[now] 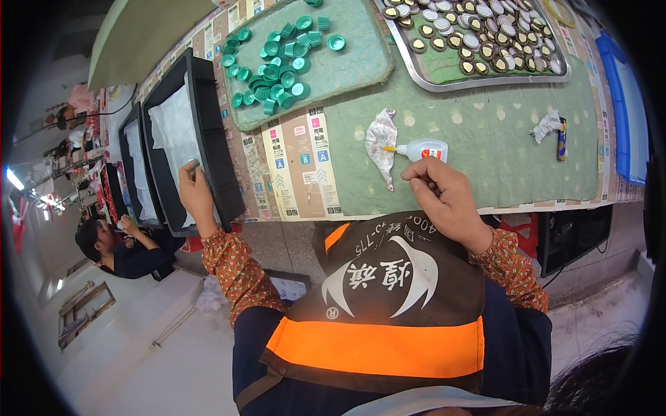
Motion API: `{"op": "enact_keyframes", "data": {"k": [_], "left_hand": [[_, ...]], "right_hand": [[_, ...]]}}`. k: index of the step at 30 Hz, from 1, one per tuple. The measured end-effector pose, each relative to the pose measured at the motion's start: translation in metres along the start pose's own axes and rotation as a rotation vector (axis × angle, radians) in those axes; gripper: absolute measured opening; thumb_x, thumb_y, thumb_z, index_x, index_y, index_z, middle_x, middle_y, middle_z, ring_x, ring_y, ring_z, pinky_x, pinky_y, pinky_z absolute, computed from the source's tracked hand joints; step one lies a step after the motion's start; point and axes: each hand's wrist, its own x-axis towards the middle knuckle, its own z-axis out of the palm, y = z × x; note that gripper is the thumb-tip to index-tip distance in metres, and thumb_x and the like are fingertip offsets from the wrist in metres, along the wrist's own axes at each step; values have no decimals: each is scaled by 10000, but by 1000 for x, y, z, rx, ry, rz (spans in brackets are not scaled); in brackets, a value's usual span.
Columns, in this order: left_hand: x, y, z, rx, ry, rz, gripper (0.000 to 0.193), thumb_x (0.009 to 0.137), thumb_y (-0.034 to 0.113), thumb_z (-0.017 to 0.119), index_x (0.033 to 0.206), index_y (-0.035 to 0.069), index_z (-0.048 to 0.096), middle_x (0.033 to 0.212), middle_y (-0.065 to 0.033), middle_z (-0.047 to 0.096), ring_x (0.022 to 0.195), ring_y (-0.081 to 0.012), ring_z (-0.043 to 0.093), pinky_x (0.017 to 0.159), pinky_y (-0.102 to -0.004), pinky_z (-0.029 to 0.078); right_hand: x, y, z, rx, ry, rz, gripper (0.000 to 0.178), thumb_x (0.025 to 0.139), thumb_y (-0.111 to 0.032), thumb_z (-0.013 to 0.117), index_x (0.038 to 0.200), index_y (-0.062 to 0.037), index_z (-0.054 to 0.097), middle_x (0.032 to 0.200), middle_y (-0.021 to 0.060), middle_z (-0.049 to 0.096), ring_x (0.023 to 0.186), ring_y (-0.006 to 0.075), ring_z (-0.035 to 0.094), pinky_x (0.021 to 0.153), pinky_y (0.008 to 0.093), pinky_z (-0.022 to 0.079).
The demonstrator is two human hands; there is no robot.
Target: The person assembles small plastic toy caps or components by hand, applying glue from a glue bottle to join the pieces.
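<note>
My left hand (196, 199) is over the near edge of a black plastic tray (225, 159) lined with white sheet. Its fingers pinch a small dark greenish piece (195, 164), too small to name. My right hand (447, 197) hovers at the front of the green cloth (485, 166), fingers curled with thumb against them; anything between them is hidden. Just beyond it lies a small squeeze bottle (424, 149), whitish with a red label. The bottle's yellow nozzle rests on a crumpled, patterned cloth scrap (381, 149).
Green fluted caps (277, 73) are scattered on a cloth-covered board (361, 52). A metal tray (485, 84) holds many dark-rimmed caps and pale discs. A dark tube with crumpled tissue (548, 125) lies right, near a blue bin (621, 111). Another person (121, 246) sits at left.
</note>
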Motion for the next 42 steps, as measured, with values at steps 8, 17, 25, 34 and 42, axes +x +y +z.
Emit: {"op": "enact_keyframes", "data": {"k": [8,17,25,34,42], "left_hand": [[-11,82,-8,267,153,150,257,979,165,642,1211,77,708,1096,-107,734,962,-280,667,870,-405,503],[-34,219,51,-81,-149,723,231,904,75,677,1113,164,721,977,-68,646,953,-290,596,819,-427,486],[-6,226,74,233,-285,859,274,866,131,708,1135,167,666,989,-57,648,959,-292,634,744,-428,538],[7,214,100,93,-277,787,272,868,206,728,1084,85,614,974,-93,668,943,-305,641,767,-446,532],[4,200,112,-202,-289,542,201,903,151,674,1081,66,634,945,-81,673,910,-270,634,771,-400,511]], "right_hand": [[1,4,-3,-76,25,-31,124,946,-15,584,1056,4,638,811,63,603,626,109,520,580,292,434],[3,0,2,-271,-16,-223,125,931,-2,599,1051,-9,633,863,109,602,671,222,584,626,345,467],[0,8,-1,-424,-53,-335,131,920,-7,622,1050,-26,622,877,142,600,774,338,620,690,419,489],[0,9,-1,-484,-82,-374,148,911,-17,629,1056,-44,617,848,130,560,773,343,608,681,443,482],[2,9,-10,-489,-22,-370,166,893,5,635,1052,-40,623,863,139,594,772,346,618,672,441,487]]}}
